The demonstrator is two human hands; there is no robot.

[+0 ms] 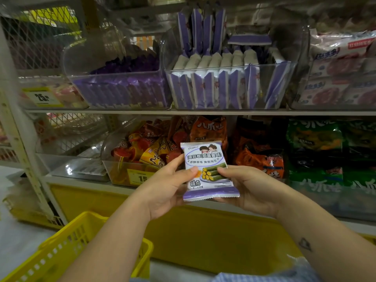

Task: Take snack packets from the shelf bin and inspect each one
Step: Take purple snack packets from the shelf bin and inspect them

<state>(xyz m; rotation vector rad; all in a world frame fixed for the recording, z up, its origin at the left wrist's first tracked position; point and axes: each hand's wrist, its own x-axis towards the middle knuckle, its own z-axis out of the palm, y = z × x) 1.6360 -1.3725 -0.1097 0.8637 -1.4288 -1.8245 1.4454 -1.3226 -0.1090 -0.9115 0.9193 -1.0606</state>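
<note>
While your left hand [168,186] at 9 o'clock and right hand [248,188] at 3 pinch the packet [209,159] below the shelf bin [230,67] at 12, slide your fingers [192,171] clear of the print, then tilt it and check both seals.

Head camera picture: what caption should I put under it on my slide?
Left hand and right hand hold a purple-and-white snack packet face up before stocked shelf bins.

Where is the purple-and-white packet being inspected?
Head view, centre: the packet is gripped between left hand and right hand, before the lower shelf's orange snacks.
</note>
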